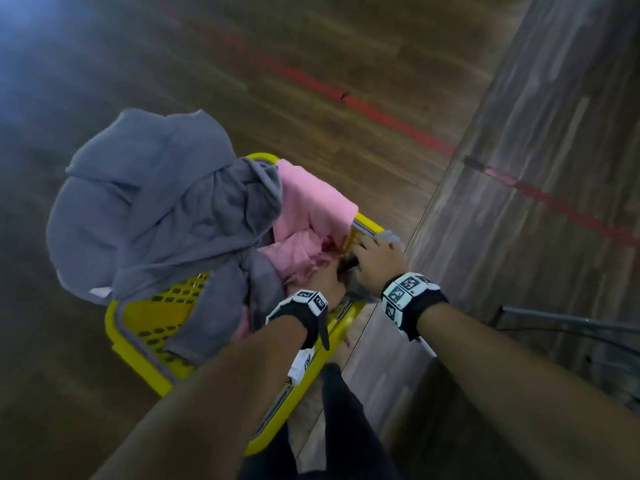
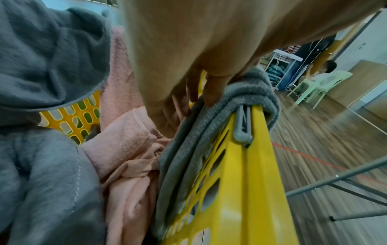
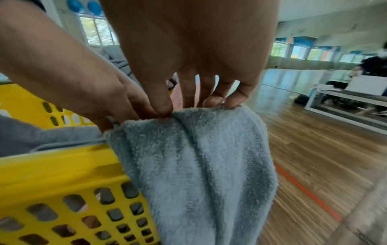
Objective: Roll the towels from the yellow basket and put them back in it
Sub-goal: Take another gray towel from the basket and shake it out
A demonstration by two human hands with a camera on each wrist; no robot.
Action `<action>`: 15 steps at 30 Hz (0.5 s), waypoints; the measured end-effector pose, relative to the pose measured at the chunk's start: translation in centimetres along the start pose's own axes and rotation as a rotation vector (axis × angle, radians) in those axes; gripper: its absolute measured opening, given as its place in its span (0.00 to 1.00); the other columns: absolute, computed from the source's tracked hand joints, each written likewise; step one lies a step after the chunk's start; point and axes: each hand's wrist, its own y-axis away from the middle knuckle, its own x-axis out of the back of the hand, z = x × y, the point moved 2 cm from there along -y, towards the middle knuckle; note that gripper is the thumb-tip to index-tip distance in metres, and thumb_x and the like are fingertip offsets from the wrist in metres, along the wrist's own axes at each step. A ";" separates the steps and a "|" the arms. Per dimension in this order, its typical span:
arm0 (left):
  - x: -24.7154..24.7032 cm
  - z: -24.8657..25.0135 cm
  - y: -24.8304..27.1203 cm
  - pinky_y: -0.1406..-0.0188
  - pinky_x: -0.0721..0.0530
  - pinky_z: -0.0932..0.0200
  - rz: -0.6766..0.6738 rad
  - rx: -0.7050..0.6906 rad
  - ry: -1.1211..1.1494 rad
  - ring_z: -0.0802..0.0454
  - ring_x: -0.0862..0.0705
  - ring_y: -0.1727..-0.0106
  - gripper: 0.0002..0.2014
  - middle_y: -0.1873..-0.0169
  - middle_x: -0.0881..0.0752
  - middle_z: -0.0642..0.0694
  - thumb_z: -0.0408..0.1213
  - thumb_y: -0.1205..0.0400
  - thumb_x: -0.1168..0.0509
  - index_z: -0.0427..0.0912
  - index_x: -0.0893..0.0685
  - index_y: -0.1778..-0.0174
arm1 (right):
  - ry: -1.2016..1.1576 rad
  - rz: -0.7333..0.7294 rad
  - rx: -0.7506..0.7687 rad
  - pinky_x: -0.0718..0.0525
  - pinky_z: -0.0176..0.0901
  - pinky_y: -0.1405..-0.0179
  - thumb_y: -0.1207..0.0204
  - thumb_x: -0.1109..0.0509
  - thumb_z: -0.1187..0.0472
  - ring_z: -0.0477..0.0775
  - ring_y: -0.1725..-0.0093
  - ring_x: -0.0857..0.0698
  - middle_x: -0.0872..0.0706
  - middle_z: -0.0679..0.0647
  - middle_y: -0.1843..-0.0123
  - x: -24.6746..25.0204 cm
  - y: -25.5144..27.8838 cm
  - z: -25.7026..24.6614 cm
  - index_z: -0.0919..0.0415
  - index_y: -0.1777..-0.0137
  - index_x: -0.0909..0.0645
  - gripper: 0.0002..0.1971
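The yellow basket [image 1: 138, 327] stands on the floor, stuffed with loose towels. A big dark grey towel [image 1: 156, 202] is heaped over its far side, with a pink towel [image 1: 311, 202] beside and beneath it. A smaller light grey towel [image 3: 199, 157] is draped over the basket's near right rim [image 2: 257, 165] and hangs down outside. My left hand [image 1: 327, 284] grips this towel on the inner side of the rim. My right hand [image 3: 199, 102] pinches its top fold at the rim, right next to the left hand's fingers [image 3: 130, 106].
The wooden floor carries a red tape line [image 1: 381, 116]. Thin dark metal legs [image 1: 554, 323] stand just right of the basket. Far off are a pale green plastic chair [image 2: 320, 82], a white table [image 3: 345, 99] and people.
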 end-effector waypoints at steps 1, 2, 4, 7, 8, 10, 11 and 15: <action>0.9 1.2 0.6 0.43 0.18 0.49 0.020 0.017 0.025 0.45 0.17 0.44 0.19 0.43 0.15 0.49 0.39 0.26 0.43 0.55 0.22 0.39 | 0.017 -0.005 0.008 0.23 0.56 0.48 0.28 0.29 0.51 0.64 0.39 0.21 0.16 0.57 0.40 -0.1 -0.5 0.0 0.59 0.44 0.16 0.16; 0.5 1.3 0.2 0.42 0.20 0.48 0.037 0.024 0.041 0.42 0.18 0.42 0.19 0.42 0.16 0.45 0.34 0.25 0.42 0.49 0.20 0.40 | 0.032 -0.016 0.021 0.24 0.56 0.47 0.25 0.31 0.51 0.65 0.38 0.22 0.17 0.58 0.39 -0.2 -1.0 0.0 0.61 0.42 0.16 0.17; 0.0 1.5 -0.9 0.44 0.20 0.47 0.003 0.031 0.081 0.39 0.17 0.43 0.15 0.45 0.15 0.41 0.31 0.25 0.43 0.43 0.17 0.45 | 0.072 -0.019 0.042 0.26 0.56 0.42 0.20 0.37 0.57 0.65 0.34 0.26 0.21 0.60 0.35 -0.5 -1.8 -0.1 0.64 0.39 0.18 0.15; -0.7 0.2 -2.0 0.46 0.19 0.49 -0.069 0.052 0.130 0.42 0.15 0.47 0.14 0.48 0.13 0.40 0.36 0.19 0.44 0.42 0.16 0.45 | 0.130 -0.021 0.069 0.30 0.56 0.40 0.20 0.41 0.63 0.65 0.32 0.29 0.24 0.62 0.34 -1.0 -2.6 -0.4 0.66 0.39 0.17 0.15; -0.7 0.1 -2.0 0.45 0.19 0.49 -0.049 0.048 0.161 0.41 0.16 0.47 0.13 0.47 0.14 0.40 0.36 0.18 0.44 0.42 0.16 0.44 | 0.146 -0.027 0.066 0.31 0.56 0.40 0.20 0.42 0.63 0.65 0.31 0.30 0.24 0.62 0.34 -1.1 -2.7 -0.6 0.65 0.39 0.17 0.15; -0.3 -0.5 -1.6 0.43 0.20 0.50 0.008 0.063 0.267 0.42 0.16 0.46 0.13 0.47 0.13 0.41 0.33 0.19 0.44 0.44 0.17 0.45 | 0.166 -0.028 0.070 0.32 0.56 0.39 0.20 0.41 0.61 0.65 0.31 0.30 0.25 0.60 0.33 -1.1 -3.1 -0.8 0.62 0.40 0.16 0.15; 0.1 -0.7 -1.3 0.44 0.20 0.50 0.029 0.087 0.356 0.43 0.16 0.48 0.11 0.49 0.13 0.42 0.34 0.19 0.43 0.47 0.17 0.48 | 0.152 -0.023 0.076 0.33 0.56 0.38 0.21 0.40 0.60 0.64 0.31 0.30 0.24 0.58 0.33 -1.0 -3.2 -0.9 0.59 0.40 0.15 0.15; 3.1 -1.2 0.8 0.61 0.21 0.53 0.098 0.013 0.529 0.46 0.22 0.68 0.09 0.72 0.19 0.46 0.36 0.19 0.39 0.47 0.23 0.66 | -0.188 -0.037 0.113 0.24 0.54 0.42 0.23 0.36 0.55 0.60 0.39 0.19 0.15 0.54 0.43 0.6 -2.9 -0.3 0.51 0.45 0.14 0.11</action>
